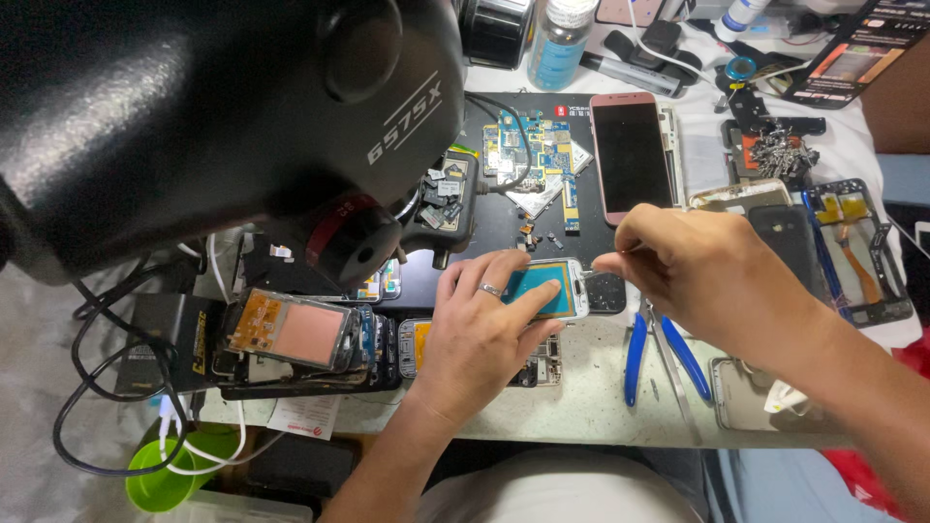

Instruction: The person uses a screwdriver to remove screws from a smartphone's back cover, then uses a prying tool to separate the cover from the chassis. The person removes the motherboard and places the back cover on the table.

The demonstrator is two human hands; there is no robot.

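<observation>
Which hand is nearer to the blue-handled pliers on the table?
The right hand. It hovers just above the blue-handled pliers, pinching something small. The left hand is further to their left, pressing on a small phone frame with a teal panel.

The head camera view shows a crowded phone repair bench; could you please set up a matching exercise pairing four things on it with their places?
Things:
1. pink phone
2. blue-handled pliers
3. green bowl
4. clear bottle

Places:
A. below the bench edge, bottom left
B. on the dark mat, screen up, beyond the right hand
C. at the back of the bench, top centre
D. on the bench beneath the right hand

Pairs: 1-B, 2-D, 3-A, 4-C
</observation>
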